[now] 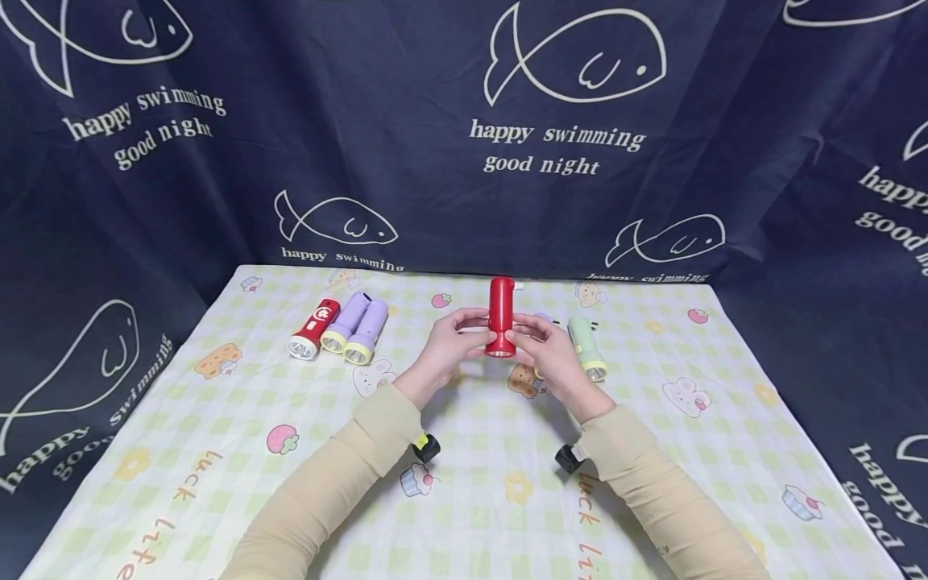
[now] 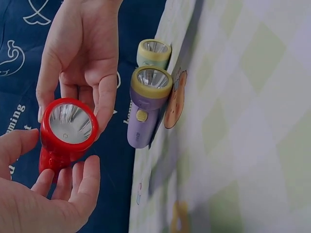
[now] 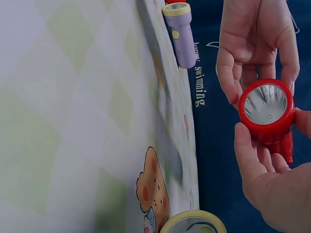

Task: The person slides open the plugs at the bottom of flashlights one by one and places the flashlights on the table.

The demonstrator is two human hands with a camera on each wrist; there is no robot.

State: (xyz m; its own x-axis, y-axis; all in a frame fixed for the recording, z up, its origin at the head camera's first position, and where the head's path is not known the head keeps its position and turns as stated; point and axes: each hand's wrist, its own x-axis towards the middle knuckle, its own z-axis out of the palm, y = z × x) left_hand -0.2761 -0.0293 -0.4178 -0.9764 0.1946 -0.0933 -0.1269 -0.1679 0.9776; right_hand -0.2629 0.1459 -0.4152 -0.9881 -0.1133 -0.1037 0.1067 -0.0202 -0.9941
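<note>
A red flashlight (image 1: 500,310) is held up over the far middle of the table, its lens end towards me and a small white piece sticking out near its far end. My left hand (image 1: 445,346) grips its left side with thumb and fingers near the lens end. From the other side my right hand (image 1: 547,350) grips it too. In the left wrist view the round reflector (image 2: 72,124) faces the camera inside its red rim. Beyond the right hand lies a green flashlight (image 1: 586,346), with a purple flashlight (image 2: 143,116) beside it, mostly hidden in the head view.
To the left lie another red flashlight (image 1: 316,326) with a white emblem and two purple flashlights, a left one (image 1: 348,318) and a right one (image 1: 370,326). A checked cartoon cloth (image 1: 478,524) covers the table. Dark blue curtains (image 1: 435,121) hang behind and at both sides.
</note>
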